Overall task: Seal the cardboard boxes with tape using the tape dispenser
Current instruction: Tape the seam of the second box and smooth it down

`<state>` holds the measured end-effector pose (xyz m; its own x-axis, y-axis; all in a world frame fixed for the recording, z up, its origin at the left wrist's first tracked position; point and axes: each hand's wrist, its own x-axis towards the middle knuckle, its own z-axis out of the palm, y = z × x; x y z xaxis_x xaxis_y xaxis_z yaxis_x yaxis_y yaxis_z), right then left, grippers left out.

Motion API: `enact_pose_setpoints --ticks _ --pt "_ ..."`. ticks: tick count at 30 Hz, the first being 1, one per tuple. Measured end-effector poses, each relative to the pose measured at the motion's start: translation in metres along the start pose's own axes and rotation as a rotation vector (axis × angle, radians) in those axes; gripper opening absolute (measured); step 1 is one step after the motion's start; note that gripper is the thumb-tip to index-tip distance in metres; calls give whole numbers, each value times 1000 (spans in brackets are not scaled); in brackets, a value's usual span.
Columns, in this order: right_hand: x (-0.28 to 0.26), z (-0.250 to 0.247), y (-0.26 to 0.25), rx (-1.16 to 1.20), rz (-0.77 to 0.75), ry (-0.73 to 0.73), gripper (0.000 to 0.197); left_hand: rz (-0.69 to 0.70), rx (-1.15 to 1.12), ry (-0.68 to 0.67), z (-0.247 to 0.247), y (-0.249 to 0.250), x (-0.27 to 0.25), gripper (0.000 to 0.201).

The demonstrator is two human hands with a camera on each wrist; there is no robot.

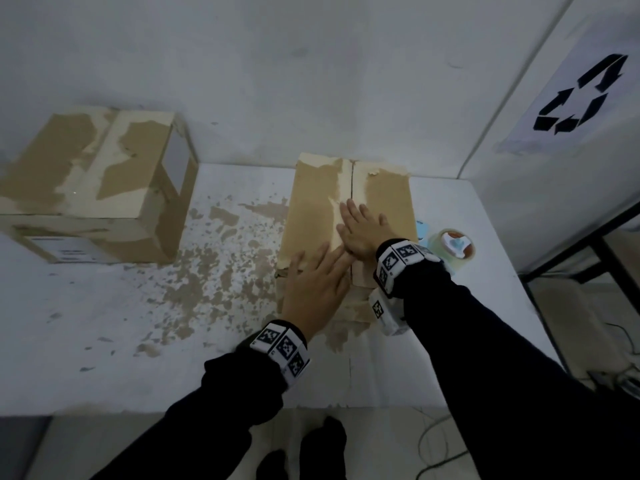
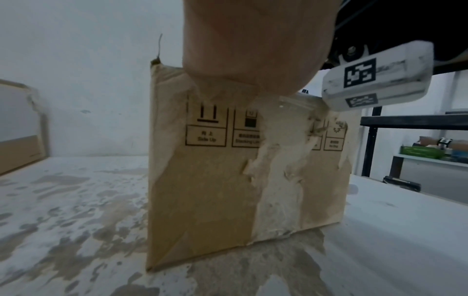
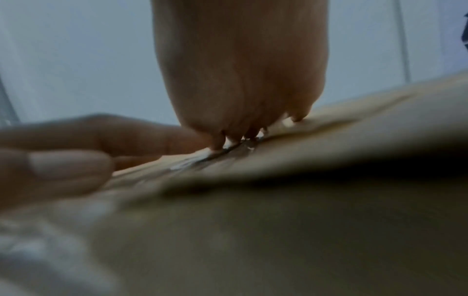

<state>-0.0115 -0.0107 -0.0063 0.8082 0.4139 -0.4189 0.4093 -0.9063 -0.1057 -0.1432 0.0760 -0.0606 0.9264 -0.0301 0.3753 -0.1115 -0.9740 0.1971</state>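
White table (image 1: 104, 341) by the wall | cardboard box (image 1: 311, 209) on it | left hand (image 1: 313, 289) and right hand (image 1: 360, 233) flat on box top, fingers straight | tape dispenser (image 1: 453, 249) just right of box | second box (image 1: 93, 181) far left

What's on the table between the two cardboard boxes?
Head view: only bare white tabletop with brown scuffed patches between left box and right box.

Brown box (image 1: 311, 202), pale patches; black sleeves (image 1: 485, 341).
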Motion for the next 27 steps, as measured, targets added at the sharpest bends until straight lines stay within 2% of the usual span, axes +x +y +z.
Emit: enact_pose_setpoints --ticks 3,7,11,15,20,22,24,26,27 --pt "7 3 1 -16 16 -42 57 12 -6 -6 -1 -1 1 39" --pt "3 4 0 12 -5 -26 58 25 -27 -2 -4 -2 2 40" --pt "-12 14 2 58 -41 13 57 88 15 -94 -4 -8 4 65" --pt "-13 10 7 72 -80 25 57 97 94 -107 -1 -9 8 59" --pt "-22 -1 18 169 -105 68 57 50 124 -178 -3 -12 33 62" --pt "-28 -2 33 291 -86 179 53 44 105 -209 -3 -14 43 64" --pt "-37 -1 54 505 -12 416 45 49 85 -229 0 -17 47 66" --pt "-44 6 81 663 162 658 37 64 94 -215 2 -19 46 66" --pt "-47 10 95 697 281 711 36 70 97 -212 2 -20 45 65"
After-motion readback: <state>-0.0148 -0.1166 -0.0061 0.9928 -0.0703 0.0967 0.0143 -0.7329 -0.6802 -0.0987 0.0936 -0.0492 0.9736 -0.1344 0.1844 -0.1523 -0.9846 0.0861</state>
